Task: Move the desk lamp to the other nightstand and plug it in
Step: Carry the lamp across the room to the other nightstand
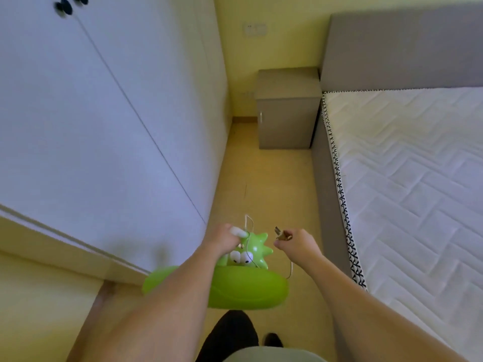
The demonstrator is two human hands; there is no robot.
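A bright green desk lamp [248, 288] with a spiky cartoon figure and a wide round base hangs low in the middle of the view. My left hand [223, 240] grips it at the top of the figure. My right hand [296, 246] pinches the lamp's plug [280, 234], prongs pointing up and left; the thin white cord [290, 270] loops down from it to the lamp. A grey nightstand [287, 111] stands ahead against the yellow wall, beside the bed's headboard. A wall socket plate [247, 94] shows faintly left of the nightstand.
A white wardrobe [104, 113] lines the left side. The bed with a bare quilted mattress [418, 178] and grey frame fills the right. A narrow strip of wooden floor [266, 184] runs between them to the nightstand. Light switches [254, 28] sit high on the wall.
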